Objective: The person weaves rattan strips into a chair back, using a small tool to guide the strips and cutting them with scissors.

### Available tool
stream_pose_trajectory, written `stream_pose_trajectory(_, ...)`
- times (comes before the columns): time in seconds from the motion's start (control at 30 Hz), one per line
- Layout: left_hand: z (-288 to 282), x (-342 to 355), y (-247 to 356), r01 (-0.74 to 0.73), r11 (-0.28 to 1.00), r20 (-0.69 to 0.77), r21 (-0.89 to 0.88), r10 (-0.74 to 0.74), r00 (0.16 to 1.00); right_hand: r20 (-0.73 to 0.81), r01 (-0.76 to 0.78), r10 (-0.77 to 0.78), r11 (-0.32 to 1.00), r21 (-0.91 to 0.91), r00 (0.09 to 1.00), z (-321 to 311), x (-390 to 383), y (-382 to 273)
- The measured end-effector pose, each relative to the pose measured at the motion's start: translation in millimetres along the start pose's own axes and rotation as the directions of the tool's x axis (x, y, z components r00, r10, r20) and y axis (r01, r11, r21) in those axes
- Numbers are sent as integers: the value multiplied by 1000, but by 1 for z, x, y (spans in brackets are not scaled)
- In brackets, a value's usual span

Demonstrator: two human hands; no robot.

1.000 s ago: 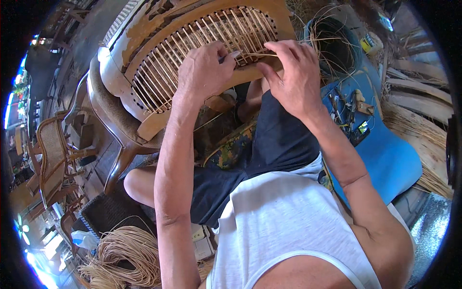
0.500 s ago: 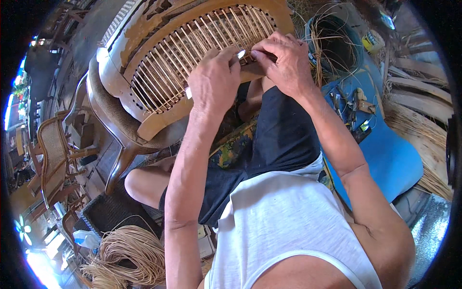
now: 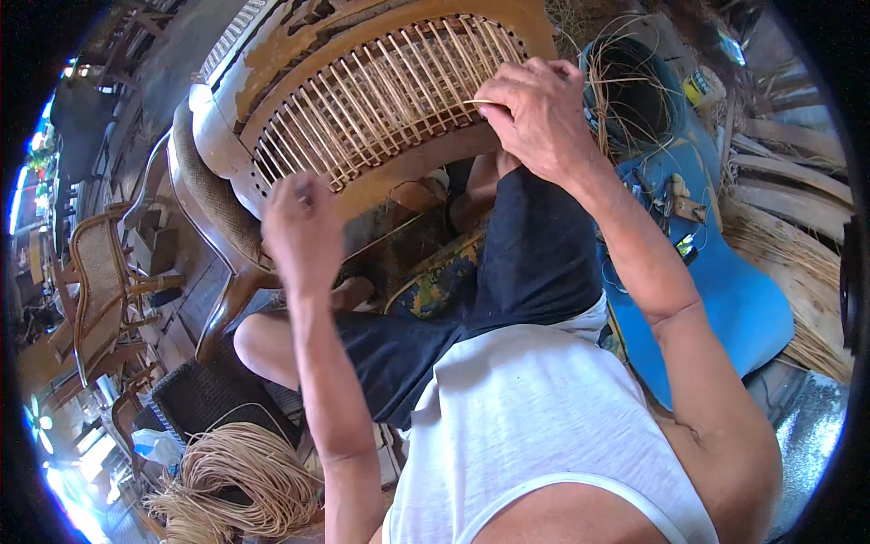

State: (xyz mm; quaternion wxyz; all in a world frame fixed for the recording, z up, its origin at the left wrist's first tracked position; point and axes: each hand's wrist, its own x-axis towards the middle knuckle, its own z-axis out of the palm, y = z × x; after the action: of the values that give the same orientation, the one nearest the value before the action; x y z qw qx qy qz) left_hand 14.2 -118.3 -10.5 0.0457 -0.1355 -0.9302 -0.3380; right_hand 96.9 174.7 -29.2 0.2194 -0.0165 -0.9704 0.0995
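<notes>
A wooden chair frame (image 3: 376,192) lies tilted across the front of me, with pale cane strands (image 3: 362,100) strung side by side through holes along its curved opening. At the right part of that opening, my right hand (image 3: 539,113) is closed, thumb and finger pinching a thin cane strand (image 3: 478,101) whose end sticks out to the left. Over the lower left end of the frame is my left hand (image 3: 304,227), apart from the right one. Motion smears its fingers, so whether it holds anything is hidden.
On the right, a blue chair (image 3: 743,308) carries hand tools (image 3: 675,204); behind it stands a dark bucket (image 3: 648,109) with loose cane. A coil of cane (image 3: 249,480) lies lower left, near a woven-back armchair (image 3: 100,281). Wood strips (image 3: 788,190) fill the far right.
My left hand has moved left and toward me, away from the right hand. The right hand stays near the same spot, and the strand end in its pinch now shows.
</notes>
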Motion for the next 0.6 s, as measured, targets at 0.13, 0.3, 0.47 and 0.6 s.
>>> stream_pose_trajectory(0.13,-72,-20,-63,36,996,-50,76,-32,998,-16,33,-32,999,30,999,-2,-4,0)
stream_pose_trajectory(0.3,-92,-34,-71,60,977,103,207,-83,991,13,-23,20,957,288,1000,-18,-4,-7)
stream_pose_trajectory(0.47,-73,-28,-18,227,963,31,-144,-225,974,289,-402,334,347,848,897,-6,-24,-20)
stream_pose_trajectory(0.6,-17,-59,64,264,730,383,-630,-4,924,504,-508,67,173,844,861,-45,-55,-68)
